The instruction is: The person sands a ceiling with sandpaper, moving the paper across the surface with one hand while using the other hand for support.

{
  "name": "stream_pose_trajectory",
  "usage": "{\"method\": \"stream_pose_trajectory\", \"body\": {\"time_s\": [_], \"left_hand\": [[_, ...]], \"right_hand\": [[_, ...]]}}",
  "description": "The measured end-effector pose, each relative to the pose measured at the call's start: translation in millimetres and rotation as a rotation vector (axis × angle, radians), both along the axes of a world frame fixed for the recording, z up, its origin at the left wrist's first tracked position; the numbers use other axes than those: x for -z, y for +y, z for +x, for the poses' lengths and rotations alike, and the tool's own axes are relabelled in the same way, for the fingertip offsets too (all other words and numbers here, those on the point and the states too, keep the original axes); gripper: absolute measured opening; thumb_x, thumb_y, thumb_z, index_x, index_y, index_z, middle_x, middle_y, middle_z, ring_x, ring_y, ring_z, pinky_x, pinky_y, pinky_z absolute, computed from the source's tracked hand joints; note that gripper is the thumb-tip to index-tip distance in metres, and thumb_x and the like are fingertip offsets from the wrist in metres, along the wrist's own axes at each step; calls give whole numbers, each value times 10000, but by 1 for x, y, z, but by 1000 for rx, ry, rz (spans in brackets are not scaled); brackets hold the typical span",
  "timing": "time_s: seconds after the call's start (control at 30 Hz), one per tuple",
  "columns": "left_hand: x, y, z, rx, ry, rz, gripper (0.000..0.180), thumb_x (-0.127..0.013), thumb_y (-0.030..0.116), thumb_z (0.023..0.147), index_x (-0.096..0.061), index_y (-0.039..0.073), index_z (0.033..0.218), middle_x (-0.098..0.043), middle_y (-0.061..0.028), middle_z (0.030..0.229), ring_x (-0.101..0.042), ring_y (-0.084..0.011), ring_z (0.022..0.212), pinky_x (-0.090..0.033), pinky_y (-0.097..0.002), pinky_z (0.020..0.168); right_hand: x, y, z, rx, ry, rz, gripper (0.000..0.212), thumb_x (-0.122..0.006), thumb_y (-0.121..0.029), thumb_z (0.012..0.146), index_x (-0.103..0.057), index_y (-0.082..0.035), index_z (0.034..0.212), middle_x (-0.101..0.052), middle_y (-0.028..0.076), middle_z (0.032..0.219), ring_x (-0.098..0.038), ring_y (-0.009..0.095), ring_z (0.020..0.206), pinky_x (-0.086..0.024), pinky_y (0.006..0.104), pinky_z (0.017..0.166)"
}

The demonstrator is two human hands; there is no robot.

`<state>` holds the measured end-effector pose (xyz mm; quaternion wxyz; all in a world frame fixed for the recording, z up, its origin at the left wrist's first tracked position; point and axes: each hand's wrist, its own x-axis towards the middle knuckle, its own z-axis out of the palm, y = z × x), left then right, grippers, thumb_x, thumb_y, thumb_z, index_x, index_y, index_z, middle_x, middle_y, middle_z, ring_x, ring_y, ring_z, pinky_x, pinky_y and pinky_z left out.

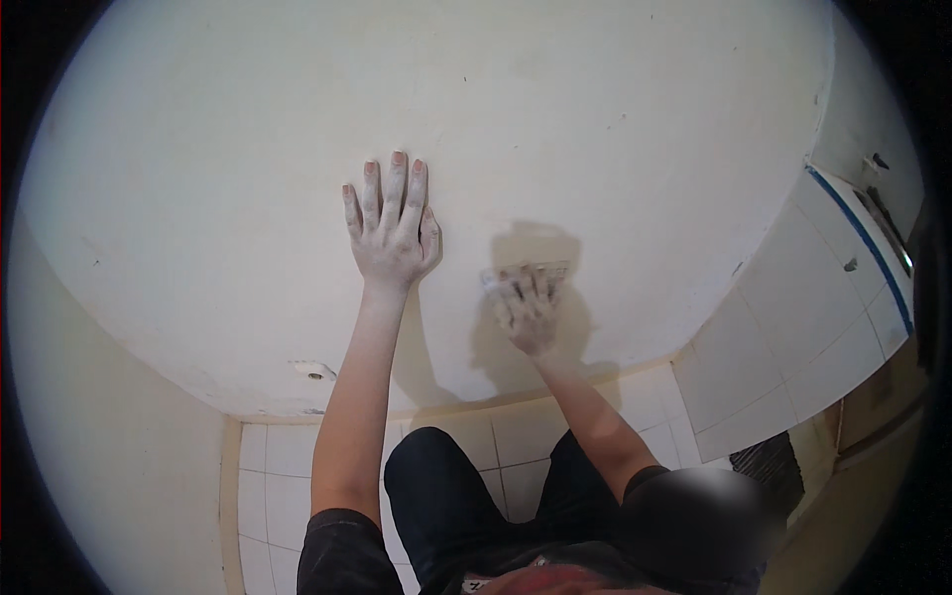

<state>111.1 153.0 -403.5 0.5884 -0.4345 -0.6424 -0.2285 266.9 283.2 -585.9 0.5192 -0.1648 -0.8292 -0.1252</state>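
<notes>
My left hand [390, 233] lies flat against the off-white wall [615, 178], its fingers stretched upward and slightly apart, holding nothing. White dust coats its back and fingers. To its right and a little lower, my right hand [528, 307] presses on the same wall, smeared by motion and also dusty. Its bent fingers rest over a thin, pale, flat sheet that looks like sandpaper [558, 268]; only its upper edge shows, and the rest is hidden under the hand. Dark shadows of the hand and arm fall around it.
A small white wall fitting [315, 371] with a hole sits low, left of my left forearm. White floor tiles [526, 446] lie below, around my legs. At the right stands a tiled ledge [793, 307] with a blue edge strip [863, 243]. A side wall [109, 397] closes the left.
</notes>
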Motion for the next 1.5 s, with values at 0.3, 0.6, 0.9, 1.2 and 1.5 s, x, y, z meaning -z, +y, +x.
{"method": "stream_pose_trajectory", "body": {"time_s": [0.3,0.6,0.9,1.2,1.5], "left_hand": [[0,-1,-2,-1,21,8,507,-374,266,946,-508,137,1418,-437,-77,1504,-301,-300,1444,-113,-486,1206],[2,1,0,-9,-2,15,503,-374,274,946,-516,157,1415,-442,-59,1502,-309,-291,1441,-109,-474,1208],[2,2,0,7,16,25,505,-374,281,948,-508,163,1421,-447,-54,1499,-303,-285,1444,-92,-465,1211],[0,-1,0,-8,22,28,502,-376,263,943,-513,162,1416,-452,-56,1495,-307,-283,1441,-104,-465,1211],[4,0,1,13,0,20,529,-401,254,918,-490,179,1433,-422,-41,1516,-289,-279,1450,-96,-475,1213]], "right_hand": [[-126,0,-28,89,346,-151,556,-554,-332,903,-498,-161,1429,-328,200,1539,-229,443,1437,-105,629,1145],[5,21,19,-24,-85,-54,514,-548,-364,903,-535,-245,1403,-375,111,1536,-283,374,1432,-141,605,1143],[-93,12,-7,143,261,-161,583,-518,-344,925,-446,-105,1452,-268,252,1548,-204,471,1432,-96,627,1148],[-13,27,21,-111,-197,49,582,-562,-391,881,-475,-269,1444,-336,117,1553,-256,360,1442,-122,621,1152],[-104,3,-8,24,244,-140,589,-544,-346,899,-450,-201,1462,-311,171,1555,-228,422,1437,-105,629,1146]]}}
